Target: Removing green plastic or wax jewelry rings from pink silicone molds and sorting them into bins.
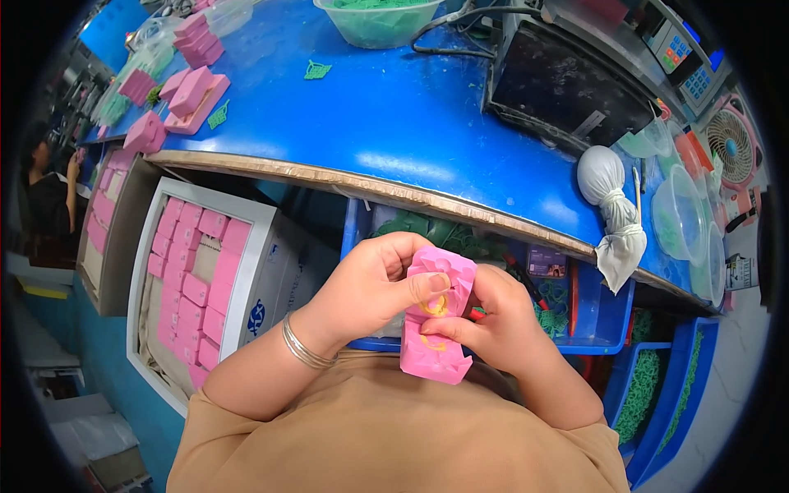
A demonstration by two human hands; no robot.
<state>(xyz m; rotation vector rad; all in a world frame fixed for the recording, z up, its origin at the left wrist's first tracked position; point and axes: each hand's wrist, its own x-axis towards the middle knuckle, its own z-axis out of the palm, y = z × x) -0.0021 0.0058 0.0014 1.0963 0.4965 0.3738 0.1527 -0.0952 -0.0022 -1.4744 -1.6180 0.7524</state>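
Head view: a pink piece [436, 306] is held before the torso [386, 427], long axis running outward; its far half is pinched by the left hand [380, 275], its right edge by the right hand [505, 316], where something red [477, 314] is perhaps also held.

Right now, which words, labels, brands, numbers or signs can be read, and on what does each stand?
I copy no wording; print stands on:
White-edged carton: dark blue print, side wall.
Black panel: pale label, too small to read.
Keypad device: key markings, too small to read.
Purple card: small print, unreadable.
White container, far right: label unreadable.
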